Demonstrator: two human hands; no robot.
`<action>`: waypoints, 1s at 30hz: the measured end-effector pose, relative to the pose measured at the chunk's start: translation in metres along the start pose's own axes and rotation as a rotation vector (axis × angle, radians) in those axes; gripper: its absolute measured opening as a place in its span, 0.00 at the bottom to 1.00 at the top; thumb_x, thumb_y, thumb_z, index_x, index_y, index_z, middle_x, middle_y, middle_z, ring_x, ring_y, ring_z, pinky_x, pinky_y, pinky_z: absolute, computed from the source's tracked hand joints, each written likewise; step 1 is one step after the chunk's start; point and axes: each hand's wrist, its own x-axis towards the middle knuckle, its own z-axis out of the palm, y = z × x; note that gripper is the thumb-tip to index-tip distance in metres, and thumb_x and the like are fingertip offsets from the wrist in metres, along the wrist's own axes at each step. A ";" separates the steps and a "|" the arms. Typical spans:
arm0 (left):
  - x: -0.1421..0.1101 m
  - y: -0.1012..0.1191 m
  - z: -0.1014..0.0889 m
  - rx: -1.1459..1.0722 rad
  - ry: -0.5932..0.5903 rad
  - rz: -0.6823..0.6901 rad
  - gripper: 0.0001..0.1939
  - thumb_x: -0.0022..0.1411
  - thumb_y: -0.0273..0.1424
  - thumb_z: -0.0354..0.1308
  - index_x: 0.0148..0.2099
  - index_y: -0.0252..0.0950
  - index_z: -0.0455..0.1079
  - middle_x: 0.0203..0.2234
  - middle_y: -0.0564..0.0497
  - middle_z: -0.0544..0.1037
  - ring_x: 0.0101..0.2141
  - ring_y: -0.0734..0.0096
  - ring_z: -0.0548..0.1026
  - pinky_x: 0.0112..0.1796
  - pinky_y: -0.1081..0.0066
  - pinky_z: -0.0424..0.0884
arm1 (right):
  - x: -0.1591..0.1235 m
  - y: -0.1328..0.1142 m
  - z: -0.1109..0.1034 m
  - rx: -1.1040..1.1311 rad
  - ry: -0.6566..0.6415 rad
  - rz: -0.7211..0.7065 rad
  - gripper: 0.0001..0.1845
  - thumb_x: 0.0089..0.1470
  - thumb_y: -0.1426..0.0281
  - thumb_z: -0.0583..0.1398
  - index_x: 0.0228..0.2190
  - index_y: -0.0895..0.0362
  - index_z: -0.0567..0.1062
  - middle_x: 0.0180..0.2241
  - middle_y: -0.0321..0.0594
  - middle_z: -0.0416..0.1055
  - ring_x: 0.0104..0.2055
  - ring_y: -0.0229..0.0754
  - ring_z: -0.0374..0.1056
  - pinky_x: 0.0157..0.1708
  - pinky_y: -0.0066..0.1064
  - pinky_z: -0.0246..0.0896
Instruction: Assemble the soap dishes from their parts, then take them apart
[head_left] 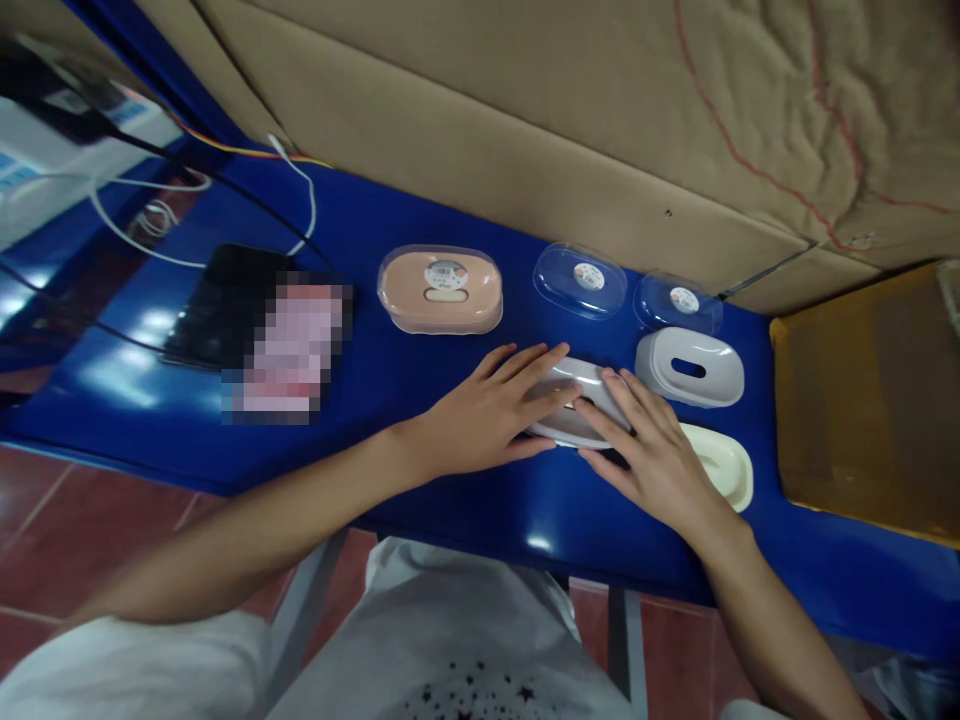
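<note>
Between my hands, near the table's front edge, lies a light grey oval plastic box (589, 430) with a slot in its top. My left hand (495, 415) rests over its left end, fingers stretched out and spread. From the right, my right hand (660, 455) lies across its other end, its fingers also spread, reaching toward the slot. Both hands cover much of the box. Just beyond my right hand stands another grey slotted oval piece (712, 375). A cream oval tray (731, 470) is partly hidden behind my right wrist.
A peach oval box with a clear lid (446, 290) stands at the back. Two clear lids with round stickers (581, 280) (679, 303) lie to its right. On the left are a black device (225, 310) and cables; at right, a taped cardboard box (862, 400).
</note>
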 end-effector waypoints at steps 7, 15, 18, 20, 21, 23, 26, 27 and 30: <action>0.001 0.002 -0.005 0.138 -0.044 0.028 0.39 0.70 0.41 0.68 0.76 0.40 0.59 0.77 0.35 0.56 0.72 0.36 0.61 0.67 0.40 0.63 | 0.000 0.003 0.003 -0.030 -0.028 0.000 0.49 0.70 0.63 0.63 0.77 0.35 0.41 0.80 0.38 0.39 0.80 0.64 0.44 0.71 0.68 0.57; -0.002 0.000 -0.004 0.063 -0.027 0.009 0.38 0.74 0.48 0.61 0.77 0.41 0.58 0.76 0.34 0.57 0.71 0.36 0.63 0.66 0.39 0.63 | 0.000 0.004 0.005 -0.003 -0.048 0.002 0.48 0.71 0.62 0.61 0.77 0.36 0.38 0.80 0.41 0.39 0.80 0.63 0.41 0.73 0.68 0.54; -0.001 -0.003 -0.008 0.028 -0.017 0.008 0.35 0.77 0.49 0.57 0.78 0.41 0.57 0.75 0.36 0.61 0.70 0.40 0.66 0.67 0.41 0.62 | 0.000 0.004 0.005 0.007 -0.037 0.010 0.48 0.72 0.61 0.61 0.78 0.38 0.38 0.80 0.45 0.41 0.80 0.63 0.43 0.73 0.68 0.52; 0.006 -0.004 -0.015 0.059 0.009 0.011 0.33 0.79 0.47 0.53 0.77 0.38 0.58 0.71 0.35 0.68 0.67 0.43 0.70 0.66 0.43 0.62 | 0.001 0.004 0.003 0.020 -0.020 0.009 0.47 0.72 0.59 0.60 0.78 0.40 0.38 0.80 0.48 0.43 0.80 0.62 0.45 0.73 0.67 0.53; 0.012 -0.006 -0.020 0.094 0.025 0.005 0.30 0.80 0.45 0.51 0.76 0.37 0.59 0.67 0.35 0.72 0.65 0.45 0.72 0.65 0.45 0.63 | 0.002 0.004 0.003 0.027 -0.010 0.008 0.47 0.72 0.59 0.60 0.78 0.41 0.38 0.79 0.49 0.44 0.79 0.62 0.46 0.73 0.66 0.53; 0.030 -0.009 -0.031 0.171 0.037 -0.029 0.25 0.81 0.41 0.49 0.71 0.35 0.65 0.60 0.36 0.77 0.60 0.47 0.75 0.61 0.49 0.67 | 0.003 0.004 0.001 0.035 0.006 0.008 0.46 0.72 0.58 0.59 0.78 0.41 0.38 0.79 0.50 0.47 0.79 0.62 0.48 0.72 0.65 0.54; 0.069 -0.019 -0.042 0.216 -0.019 -0.136 0.20 0.78 0.38 0.54 0.64 0.33 0.70 0.55 0.35 0.77 0.54 0.47 0.78 0.55 0.53 0.70 | 0.003 0.006 -0.002 0.028 0.039 0.017 0.45 0.72 0.57 0.59 0.78 0.42 0.40 0.78 0.51 0.50 0.78 0.62 0.51 0.71 0.64 0.56; 0.084 -0.025 -0.043 0.228 -0.038 -0.190 0.23 0.76 0.37 0.57 0.67 0.32 0.68 0.58 0.33 0.75 0.56 0.44 0.76 0.55 0.52 0.70 | 0.002 0.007 -0.003 0.025 0.053 0.022 0.45 0.73 0.57 0.58 0.78 0.42 0.40 0.78 0.51 0.51 0.78 0.62 0.52 0.71 0.64 0.57; 0.126 -0.047 -0.040 0.249 -0.192 -0.291 0.41 0.70 0.41 0.66 0.77 0.34 0.56 0.69 0.28 0.65 0.67 0.37 0.66 0.62 0.46 0.64 | 0.000 0.011 -0.004 0.021 0.104 0.047 0.43 0.73 0.58 0.58 0.78 0.42 0.42 0.77 0.52 0.52 0.76 0.62 0.55 0.69 0.63 0.59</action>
